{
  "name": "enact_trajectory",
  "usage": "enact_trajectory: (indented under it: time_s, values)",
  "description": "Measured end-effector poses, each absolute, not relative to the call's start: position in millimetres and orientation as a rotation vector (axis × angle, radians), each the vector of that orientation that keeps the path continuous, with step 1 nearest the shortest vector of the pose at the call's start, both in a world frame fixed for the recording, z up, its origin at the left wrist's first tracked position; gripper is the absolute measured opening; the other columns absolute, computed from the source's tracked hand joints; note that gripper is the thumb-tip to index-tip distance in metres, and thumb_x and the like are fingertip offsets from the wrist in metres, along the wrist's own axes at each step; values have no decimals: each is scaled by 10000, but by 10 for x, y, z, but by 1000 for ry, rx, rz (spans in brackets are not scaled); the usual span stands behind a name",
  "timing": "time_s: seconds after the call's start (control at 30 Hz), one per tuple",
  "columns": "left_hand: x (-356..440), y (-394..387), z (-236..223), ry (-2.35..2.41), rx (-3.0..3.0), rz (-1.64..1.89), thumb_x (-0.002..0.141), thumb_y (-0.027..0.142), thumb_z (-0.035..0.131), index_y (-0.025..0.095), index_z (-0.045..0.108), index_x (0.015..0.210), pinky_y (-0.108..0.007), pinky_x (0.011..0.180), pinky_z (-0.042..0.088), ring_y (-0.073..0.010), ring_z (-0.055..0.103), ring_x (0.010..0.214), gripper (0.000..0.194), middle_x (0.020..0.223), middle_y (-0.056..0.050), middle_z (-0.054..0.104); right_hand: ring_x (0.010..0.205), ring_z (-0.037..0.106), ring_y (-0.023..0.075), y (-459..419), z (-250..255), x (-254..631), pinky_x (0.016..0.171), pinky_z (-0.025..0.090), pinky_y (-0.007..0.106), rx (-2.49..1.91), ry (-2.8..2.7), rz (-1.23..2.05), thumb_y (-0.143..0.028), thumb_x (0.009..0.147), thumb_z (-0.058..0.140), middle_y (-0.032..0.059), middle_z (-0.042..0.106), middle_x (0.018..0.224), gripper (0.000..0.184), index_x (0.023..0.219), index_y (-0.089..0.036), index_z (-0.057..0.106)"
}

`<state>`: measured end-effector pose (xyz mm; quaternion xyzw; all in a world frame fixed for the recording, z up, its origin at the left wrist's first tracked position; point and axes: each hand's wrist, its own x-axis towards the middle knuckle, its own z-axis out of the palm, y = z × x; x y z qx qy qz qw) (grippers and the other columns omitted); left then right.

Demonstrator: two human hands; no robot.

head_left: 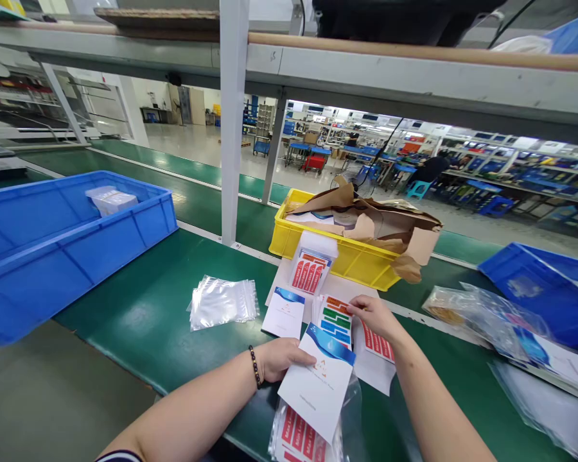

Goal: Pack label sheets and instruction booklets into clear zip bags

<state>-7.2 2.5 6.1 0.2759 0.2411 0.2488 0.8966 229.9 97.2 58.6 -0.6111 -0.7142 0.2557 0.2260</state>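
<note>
My left hand (280,360) grips a white booklet (313,394) with a blue wave across its top, thumb on the cover. Just beyond it, my right hand (376,317) pinches the edge of a sticker sheet (336,321) with orange, green and blue shapes; this sheet lies on a stack. Beside the stack is another white booklet (283,314). Red sticker sheets (309,273) stand in a white holder behind it, and more red stickers (378,343) lie under my right wrist. Below the held booklet, bagged red labels (296,436) are partly covered.
Clear plastic bags (224,300) lie on the green bench (139,308). A long blue bin (77,237) stands left, a yellow crate (337,253) with torn brown paper at the back. To the right are bagged papers (481,314) and a blue bin (549,289). A white post (234,128) rises behind.
</note>
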Motion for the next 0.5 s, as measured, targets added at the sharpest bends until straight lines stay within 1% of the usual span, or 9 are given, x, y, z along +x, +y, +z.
enact_trajectory:
  time_s: [0.1,0.17,0.2,0.27,0.33,0.4,0.43,0.47,0.5]
  values:
    - [-76,38,28,511,552,513,560,153,679,45,630,859,-364,798,407,-184,610,699,321,809,-119,661,524,493,128,916,659,2453,490,370,240,-1590,-1739,763,-504,685,538,17,582,589,362,723,-158,640]
    - [-69,50,-2,521,531,518,584,159,667,33,627,847,-377,814,400,-195,613,712,295,805,-131,660,438,424,100,846,679,2513,422,335,228,-1542,-1576,755,-566,705,481,1,526,506,459,773,-137,627]
    - [-60,56,-15,519,513,525,602,174,660,29,623,851,-383,825,394,-201,613,725,291,805,-136,659,409,394,89,791,679,2508,399,321,221,-1519,-1518,763,-577,709,471,-9,496,472,477,775,-129,620]
    - [-34,63,-33,490,468,553,657,248,632,34,607,900,-392,850,379,-212,612,771,325,834,-141,654,377,368,73,634,661,2413,370,302,207,-1488,-1463,825,-561,697,509,-21,470,440,451,743,-126,617]
    - [-3,60,-31,428,429,608,719,370,567,59,578,982,-390,876,365,-213,603,830,408,900,-139,643,365,382,68,436,622,2226,358,301,197,-1481,-1471,964,-507,668,582,-17,493,445,379,702,-131,622]
    - [23,50,-17,377,425,648,745,462,502,74,557,1027,-383,884,364,-208,599,855,483,949,-141,630,380,427,80,247,572,2027,372,339,201,-1491,-1514,1158,-468,660,603,-8,537,477,326,688,-144,628]
    - [31,43,-9,376,444,654,739,455,515,71,557,1026,-377,881,369,-204,602,845,481,950,-143,629,399,459,96,172,546,1957,389,369,212,-1506,-1548,1175,-462,666,594,-1,560,499,317,705,-150,632]
    - [35,37,-3,391,469,647,723,412,558,62,562,1013,-373,874,377,-201,608,827,455,939,-146,632,438,499,116,116,523,1922,422,401,229,-1531,-1594,1133,-455,681,576,11,592,546,309,736,-157,636]
    - [35,32,0,420,494,632,698,346,605,54,570,996,-373,866,385,-200,614,806,419,923,-148,637,494,537,139,81,501,1928,470,431,250,-1564,-1640,1017,-449,700,552,26,621,608,306,769,-163,638]
